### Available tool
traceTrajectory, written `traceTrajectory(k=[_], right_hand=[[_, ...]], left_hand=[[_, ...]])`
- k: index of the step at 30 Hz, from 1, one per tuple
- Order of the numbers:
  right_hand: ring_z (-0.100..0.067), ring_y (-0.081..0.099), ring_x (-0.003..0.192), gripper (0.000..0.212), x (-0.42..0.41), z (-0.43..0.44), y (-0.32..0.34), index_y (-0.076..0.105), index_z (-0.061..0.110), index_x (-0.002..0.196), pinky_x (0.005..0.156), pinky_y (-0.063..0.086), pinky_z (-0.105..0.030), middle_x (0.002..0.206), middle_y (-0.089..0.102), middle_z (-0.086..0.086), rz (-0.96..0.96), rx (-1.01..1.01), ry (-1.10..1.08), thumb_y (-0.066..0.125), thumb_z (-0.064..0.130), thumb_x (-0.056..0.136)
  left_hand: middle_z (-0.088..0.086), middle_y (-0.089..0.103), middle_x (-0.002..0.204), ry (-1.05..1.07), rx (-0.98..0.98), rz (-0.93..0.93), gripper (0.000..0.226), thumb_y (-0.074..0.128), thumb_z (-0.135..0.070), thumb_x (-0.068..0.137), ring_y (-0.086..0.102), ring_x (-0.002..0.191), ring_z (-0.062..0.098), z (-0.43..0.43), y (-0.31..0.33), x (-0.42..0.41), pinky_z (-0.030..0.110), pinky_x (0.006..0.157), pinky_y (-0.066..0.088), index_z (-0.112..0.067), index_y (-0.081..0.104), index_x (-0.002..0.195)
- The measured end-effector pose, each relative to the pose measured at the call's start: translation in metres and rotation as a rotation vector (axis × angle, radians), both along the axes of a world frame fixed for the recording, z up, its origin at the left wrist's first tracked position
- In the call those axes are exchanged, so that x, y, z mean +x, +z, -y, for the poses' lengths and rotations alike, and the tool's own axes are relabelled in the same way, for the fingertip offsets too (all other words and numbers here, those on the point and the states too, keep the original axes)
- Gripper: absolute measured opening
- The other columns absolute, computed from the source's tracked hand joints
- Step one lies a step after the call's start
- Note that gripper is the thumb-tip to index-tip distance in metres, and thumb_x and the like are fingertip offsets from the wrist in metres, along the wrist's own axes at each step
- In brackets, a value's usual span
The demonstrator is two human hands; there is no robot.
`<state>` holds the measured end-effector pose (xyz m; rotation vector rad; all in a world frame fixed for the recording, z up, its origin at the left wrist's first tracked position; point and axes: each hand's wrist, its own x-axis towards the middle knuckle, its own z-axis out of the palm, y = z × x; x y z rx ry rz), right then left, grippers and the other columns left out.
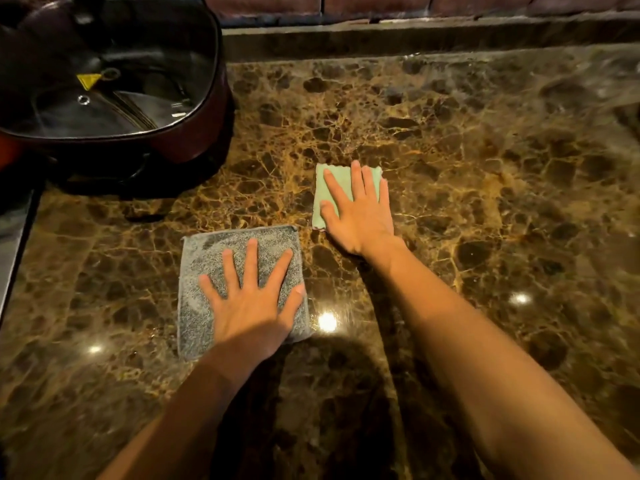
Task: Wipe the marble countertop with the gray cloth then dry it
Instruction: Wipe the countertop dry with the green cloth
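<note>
A brown, gold-veined marble countertop [467, 174] fills the view. A gray cloth [204, 271] lies flat on it, left of centre. My left hand [252, 299] presses flat on that cloth with fingers spread and straight. Farther back and to the right lies a smaller folded green cloth [327, 195]. My right hand [360, 209] rests flat on the green cloth, fingers straight, covering its right part.
A dark red electric cooking pot [194, 133] with a glass lid [104, 98] stands at the back left. A raised stone ledge [415, 36] runs along the back. A metal edge [14, 244] borders the counter on the left. Wet streaks show at the far right.
</note>
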<state>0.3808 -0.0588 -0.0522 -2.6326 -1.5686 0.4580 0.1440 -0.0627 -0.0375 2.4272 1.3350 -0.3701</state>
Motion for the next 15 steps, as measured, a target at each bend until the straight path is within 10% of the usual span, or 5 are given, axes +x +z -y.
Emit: traceTrajectory(k=[15], right_hand=[[-0.033, 0.004, 0.16, 0.061, -0.155, 0.306, 0.006, 0.016, 0.04, 0.163, 0.122, 0.019, -0.063, 0.173, 0.005, -0.013, -0.072, 0.034, -0.081, 0.032, 0.054, 0.106]], left_hand=[[0.009, -0.001, 0.173, -0.225, 0.107, 0.169, 0.061, 0.02, -0.053, 0.107, -0.006, 0.157, 0.04, 0.013, 0.009, 0.106, 0.061, 0.124, -0.005, -0.032, 0.013, 0.164]])
